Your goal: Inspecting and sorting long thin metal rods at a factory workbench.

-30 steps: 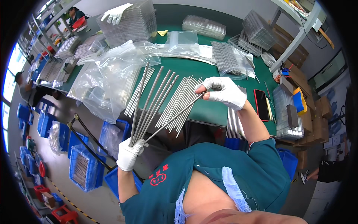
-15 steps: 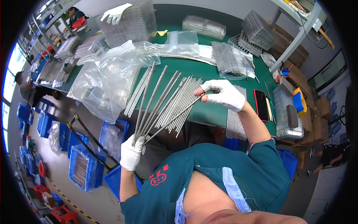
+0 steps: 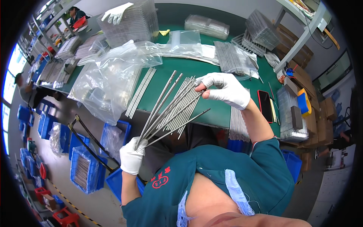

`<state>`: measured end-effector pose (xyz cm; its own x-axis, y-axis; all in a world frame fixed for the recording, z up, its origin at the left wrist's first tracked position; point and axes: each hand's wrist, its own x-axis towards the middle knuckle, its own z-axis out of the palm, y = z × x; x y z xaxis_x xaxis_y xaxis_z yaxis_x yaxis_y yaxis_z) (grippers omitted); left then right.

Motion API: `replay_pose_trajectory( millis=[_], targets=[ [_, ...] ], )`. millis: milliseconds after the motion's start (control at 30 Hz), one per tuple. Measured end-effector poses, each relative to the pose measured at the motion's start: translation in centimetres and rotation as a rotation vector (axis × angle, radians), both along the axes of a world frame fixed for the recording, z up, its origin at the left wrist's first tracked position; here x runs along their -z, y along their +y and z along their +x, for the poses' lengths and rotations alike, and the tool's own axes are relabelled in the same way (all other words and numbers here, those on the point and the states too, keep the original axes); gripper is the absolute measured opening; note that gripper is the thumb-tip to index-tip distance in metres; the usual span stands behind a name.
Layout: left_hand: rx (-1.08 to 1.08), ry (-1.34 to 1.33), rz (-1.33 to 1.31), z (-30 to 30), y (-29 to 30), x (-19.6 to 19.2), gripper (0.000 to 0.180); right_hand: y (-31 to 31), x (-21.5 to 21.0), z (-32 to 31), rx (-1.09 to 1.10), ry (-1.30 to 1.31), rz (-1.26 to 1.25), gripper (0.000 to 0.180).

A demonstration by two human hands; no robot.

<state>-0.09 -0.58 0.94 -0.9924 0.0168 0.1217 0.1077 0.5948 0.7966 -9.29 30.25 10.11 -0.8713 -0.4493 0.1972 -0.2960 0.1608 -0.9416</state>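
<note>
While the left hand (image 3: pixel 131 156) clasps fanned rods (image 3: pixel 157 107) at the bench's (image 3: pixel 179 65) near edge, the right hand (image 3: pixel 224 90) has released the lowest rod (image 3: pixel 178 127) and pinches another's tip. Below that edge, one blue bin (image 3: pixel 96 176) holds bundled rods (image 3: pixel 81 170), a second bin (image 3: pixel 126 131) clear plastic (image 3: pixel 112 140).

wall: pale grey, behind bench | bench (image 3: pixel 191 65): green top | floor (image 3: pixel 89 204): grey, yellow-black stripe (image 3: pixel 70 202) lower left | windows (image 3: pixel 14 62): bright, far left | rack post (image 3: pixel 300 42): pale, upper right
</note>
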Motion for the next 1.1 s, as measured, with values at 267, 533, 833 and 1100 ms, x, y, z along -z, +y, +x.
replay_pose_trajectory(
  millis=[267, 533, 833, 1100],
  targets=[
    [0.051, -0.121, 0.148, -0.2, 0.8, -0.1, 0.02, -0.4, -0.2, 0.4, -0.049, 0.012, 0.115, 0.022],
    [0.022, -0.176, 0.189, -0.2, 0.7, -0.1, 0.025, 1.1, 0.2, -0.5, 0.209, -0.118, -0.05, 0.024],
    [0.06, -0.084, 0.052, 0.2, 0.6, -0.3, 0.02, -0.1, -0.3, -0.6, 0.077, -0.178, 0.04, 0.026],
    [0.002, -0.202, 0.202, 0.2, 0.9, -0.5, 0.023, 0.8, -0.1, -0.3, -0.021, -0.201, 0.161, 0.024]
  ],
)
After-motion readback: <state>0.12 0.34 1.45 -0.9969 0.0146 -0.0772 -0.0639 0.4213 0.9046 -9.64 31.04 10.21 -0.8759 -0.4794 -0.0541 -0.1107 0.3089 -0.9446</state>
